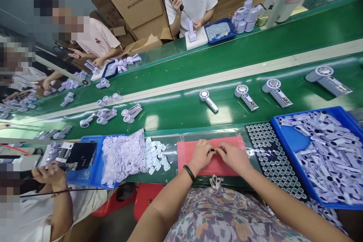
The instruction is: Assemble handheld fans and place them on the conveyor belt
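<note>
My left hand [202, 154] and my right hand [233, 155] meet over a red mat [187, 153] at the near edge of the bench. Both are closed in a pinch on one small dark part with an orange bit [217, 150] held between them; it is too small to name. A black band circles my left wrist. A black tray of round cells [273, 159] lies just right of my right hand. Left of the mat sits a heap of small white plastic pieces [127, 155], partly in a clear bag.
A blue bin of lilac parts [289, 141] stands at the right. Handheld fan bodies [245, 96] ride the green conveyor belt [181, 109] beyond the mat. A person's hands [49, 176] work at the left beside a blue tray [85, 176]. Other people sit across the belt near cardboard boxes.
</note>
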`<action>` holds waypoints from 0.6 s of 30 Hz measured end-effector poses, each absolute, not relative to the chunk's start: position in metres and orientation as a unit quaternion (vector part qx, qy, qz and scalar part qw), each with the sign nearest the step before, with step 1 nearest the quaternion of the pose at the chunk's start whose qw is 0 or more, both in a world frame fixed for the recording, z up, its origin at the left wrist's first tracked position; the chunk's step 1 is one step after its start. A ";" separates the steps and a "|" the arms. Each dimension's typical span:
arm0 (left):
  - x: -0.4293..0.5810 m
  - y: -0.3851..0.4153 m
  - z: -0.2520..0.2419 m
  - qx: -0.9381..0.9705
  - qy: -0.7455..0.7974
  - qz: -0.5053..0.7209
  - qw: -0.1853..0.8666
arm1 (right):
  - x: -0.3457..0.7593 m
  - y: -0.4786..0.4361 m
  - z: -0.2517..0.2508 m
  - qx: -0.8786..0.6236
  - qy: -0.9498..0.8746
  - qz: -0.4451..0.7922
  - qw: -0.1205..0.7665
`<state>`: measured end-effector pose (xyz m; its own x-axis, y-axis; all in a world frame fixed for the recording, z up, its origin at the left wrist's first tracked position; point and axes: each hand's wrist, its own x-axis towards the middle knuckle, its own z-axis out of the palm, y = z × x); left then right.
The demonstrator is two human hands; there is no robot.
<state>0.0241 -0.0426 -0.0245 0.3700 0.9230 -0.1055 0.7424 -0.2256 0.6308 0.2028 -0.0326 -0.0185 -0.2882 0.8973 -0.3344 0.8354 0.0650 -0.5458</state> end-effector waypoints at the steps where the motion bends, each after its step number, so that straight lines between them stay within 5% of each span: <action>1: 0.025 -0.042 -0.025 0.767 0.543 0.150 0.308 | 0.206 -0.031 -0.021 -0.596 -0.725 0.338 0.069; 5: 0.025 -0.038 -0.025 0.761 0.548 0.153 0.311 | 0.217 -0.024 -0.039 -0.596 -0.707 0.361 0.123; 18: 0.044 -0.053 -0.013 0.689 0.637 0.085 0.336 | 0.217 -0.038 -0.040 -0.558 -0.745 0.364 0.045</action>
